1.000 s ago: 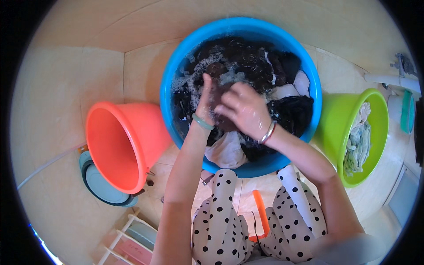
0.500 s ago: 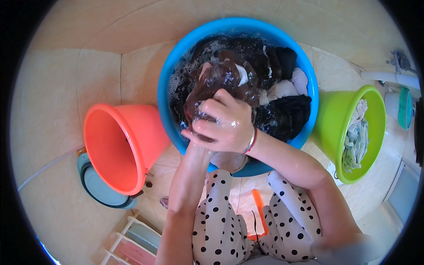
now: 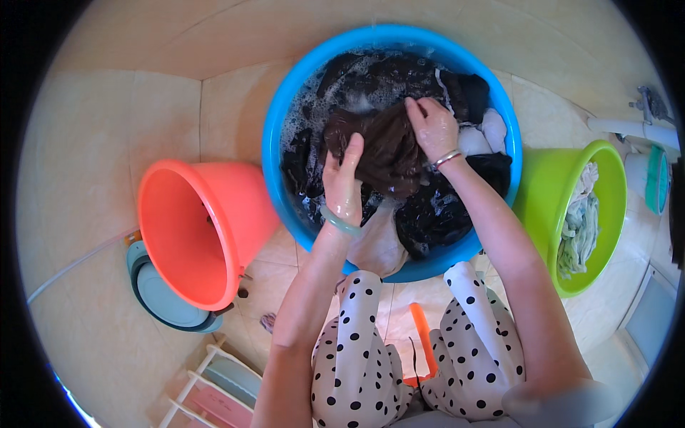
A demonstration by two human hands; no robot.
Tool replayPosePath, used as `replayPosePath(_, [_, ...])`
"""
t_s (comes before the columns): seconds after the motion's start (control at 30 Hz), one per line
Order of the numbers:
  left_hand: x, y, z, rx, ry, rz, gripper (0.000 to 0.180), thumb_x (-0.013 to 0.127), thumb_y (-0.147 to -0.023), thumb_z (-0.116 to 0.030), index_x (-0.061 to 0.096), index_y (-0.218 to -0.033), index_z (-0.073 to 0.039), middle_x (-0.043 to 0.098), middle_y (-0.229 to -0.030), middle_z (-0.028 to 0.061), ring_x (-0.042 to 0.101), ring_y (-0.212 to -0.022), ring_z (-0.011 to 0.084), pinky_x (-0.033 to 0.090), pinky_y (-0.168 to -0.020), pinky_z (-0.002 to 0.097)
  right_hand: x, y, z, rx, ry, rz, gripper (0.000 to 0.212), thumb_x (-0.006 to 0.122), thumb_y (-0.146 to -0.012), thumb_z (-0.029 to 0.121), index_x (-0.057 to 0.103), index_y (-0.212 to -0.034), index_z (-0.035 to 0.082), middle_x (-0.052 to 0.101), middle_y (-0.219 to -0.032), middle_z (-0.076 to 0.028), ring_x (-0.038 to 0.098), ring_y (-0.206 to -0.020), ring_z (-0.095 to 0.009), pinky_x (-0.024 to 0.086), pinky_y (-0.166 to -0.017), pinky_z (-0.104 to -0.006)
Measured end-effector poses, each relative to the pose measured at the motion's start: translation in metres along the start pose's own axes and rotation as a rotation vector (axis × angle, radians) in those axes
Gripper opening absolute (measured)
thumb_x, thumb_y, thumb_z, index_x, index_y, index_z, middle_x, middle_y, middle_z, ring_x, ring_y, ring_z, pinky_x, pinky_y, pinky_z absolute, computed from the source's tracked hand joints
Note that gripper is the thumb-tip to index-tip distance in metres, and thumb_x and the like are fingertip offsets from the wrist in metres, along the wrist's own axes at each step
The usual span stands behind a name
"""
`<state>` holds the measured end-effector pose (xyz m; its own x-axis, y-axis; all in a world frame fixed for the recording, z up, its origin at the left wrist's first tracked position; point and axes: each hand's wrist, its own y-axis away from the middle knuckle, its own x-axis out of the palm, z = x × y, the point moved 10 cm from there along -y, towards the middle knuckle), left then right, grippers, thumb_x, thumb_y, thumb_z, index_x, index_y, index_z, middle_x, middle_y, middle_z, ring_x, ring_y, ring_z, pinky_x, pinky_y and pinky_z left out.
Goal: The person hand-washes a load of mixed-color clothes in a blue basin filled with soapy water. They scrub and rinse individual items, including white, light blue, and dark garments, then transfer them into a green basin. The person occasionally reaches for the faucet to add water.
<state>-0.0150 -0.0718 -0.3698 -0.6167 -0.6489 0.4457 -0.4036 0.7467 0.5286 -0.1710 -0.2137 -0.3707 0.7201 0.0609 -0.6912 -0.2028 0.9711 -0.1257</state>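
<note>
A wet dark brown garment (image 3: 382, 146) is stretched between my two hands, over soapy water in a large blue tub (image 3: 270, 153). My left hand (image 3: 344, 178), below a pale green bangle, grips its left side with the thumb on top. On the garment's right edge, my right hand (image 3: 434, 128) pinches the cloth between thumb and fingers; a silver bracelet is on that wrist. Around it in the tub soak black clothes (image 3: 435, 214). White cloth (image 3: 474, 140) lies by the right wall, and a pale cloth (image 3: 378, 242) hangs at the near rim.
Left of the tub, an orange-red bucket (image 3: 189, 235) lies tipped, mouth toward me, with a grey-blue basin (image 3: 168, 296) below it. A lime green bucket (image 3: 531, 200) on the right holds light-coloured cloths (image 3: 579, 228). A white rack (image 3: 207, 371) stands lower left.
My hands were together, the right over the left on the bunched brown garment. Now they are apart, the right hand farther up and right, with the garment spread between them.
</note>
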Motion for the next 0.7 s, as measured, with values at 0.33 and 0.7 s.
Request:
replayPosePath(0.33, [-0.078, -0.096, 0.051, 0.098, -0.645, -0.029, 0.047, 0.062, -0.096, -0.025, 0.050, -0.134, -0.001, 0.057, -0.130, 0.0067, 0.052, -0.114, 0.0157, 0.040, -0.099, 0.0290, 0.111, 0.036, -0.038, -0.001, 0.560, 0.702, 0.033, 0.054, -0.094, 0.027, 0.058, -0.120, 0.006, 0.059, -0.109, -0.025, 0.059, -0.105, -0.037, 0.051, -0.083, -0.0464])
replayPosePath(0.7, [0.017, -0.056, 0.035, -0.483, 0.262, 0.467, 0.069, 0.044, -0.093, -0.063, 0.055, -0.129, -0.006, 0.063, -0.121, 0.0143, 0.061, -0.109, 0.0292, 0.048, -0.100, 0.0428, -0.014, 0.068, 0.128, -0.441, -0.214, 0.175, 0.012, 0.066, -0.080, 0.018, 0.066, -0.089, 0.011, 0.056, -0.096, -0.006, 0.053, -0.092, -0.032, 0.047, -0.079, -0.0406])
